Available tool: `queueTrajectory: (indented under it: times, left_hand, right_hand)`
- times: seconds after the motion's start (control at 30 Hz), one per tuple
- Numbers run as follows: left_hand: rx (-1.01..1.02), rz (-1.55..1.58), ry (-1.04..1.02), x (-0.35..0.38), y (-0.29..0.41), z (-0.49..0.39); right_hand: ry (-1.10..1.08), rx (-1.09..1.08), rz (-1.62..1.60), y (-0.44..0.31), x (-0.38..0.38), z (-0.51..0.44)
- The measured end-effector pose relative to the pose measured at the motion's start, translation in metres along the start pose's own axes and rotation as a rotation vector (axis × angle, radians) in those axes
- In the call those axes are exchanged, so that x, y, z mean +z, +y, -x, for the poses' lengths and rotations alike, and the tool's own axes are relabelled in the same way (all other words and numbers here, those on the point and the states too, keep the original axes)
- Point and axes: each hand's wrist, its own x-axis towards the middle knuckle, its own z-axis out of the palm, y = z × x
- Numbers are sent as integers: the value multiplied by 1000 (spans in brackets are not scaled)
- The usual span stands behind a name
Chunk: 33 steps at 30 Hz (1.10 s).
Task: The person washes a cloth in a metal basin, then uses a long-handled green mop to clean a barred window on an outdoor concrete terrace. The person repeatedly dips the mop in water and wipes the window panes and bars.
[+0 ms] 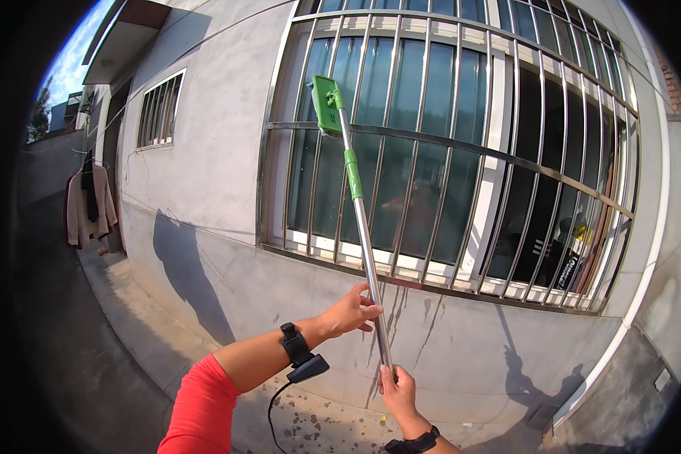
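Observation:
A metal telescopic pole [365,238] with a green grip collar [352,173] slants up before me, its green flat cleaning head [327,105] at the window bars. The head's pale pad faces the window and is mostly hidden. Around the pole's lower end, my right hand [396,389] is closed. Higher up, my left hand [349,312] is at the shaft, its thumb across the metal and its other fingers spread; whether it grips is unclear. Behind the stainless steel window bars [381,142] stands a sliding glass window [431,102], its right part dark and apparently open.
The grey wall [204,187] shows wet streaks below the sill. A white drainpipe [652,249] runs down at right. Clothes [91,198] hang at far left near a small barred window [162,110]. A cable [271,411] hangs from my left wrist device. Wet spots mark the concrete ledge [318,420].

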Motion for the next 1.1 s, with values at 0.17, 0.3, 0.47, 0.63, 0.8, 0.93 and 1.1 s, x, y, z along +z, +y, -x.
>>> queueTrajectory:
  times: [0.17, 0.3, 0.47, 0.63, 0.8, 0.93, 1.1]
  left_hand:
    - [193, -251, 170, -60, 38, -89]
    - [180, -49, 53, -138, 65, -162]
    - [149, -62, 97, -201, 79, -234]
    - [225, -122, 206, -257, 83, -288]
    - [281, -291, 264, -283, 75, -322]
    - [358, -235, 224, -285, 83, -339]
    - [520, -116, 108, -308, 172, -384]
  right_hand:
    - [-8, -250, -24, -39, 82, -150]
    - [-183, -283, -131, -59, 120, -248]
    - [-188, -265, -151, -69, 161, -341]
    - [-265, -227, -269, -79, 200, -424]
    - [-216, -213, -281, -71, 216, -456]
    - [-166, -269, -284, -86, 212, -470]
    - [-128, -295, -370, -172, 211, -522]
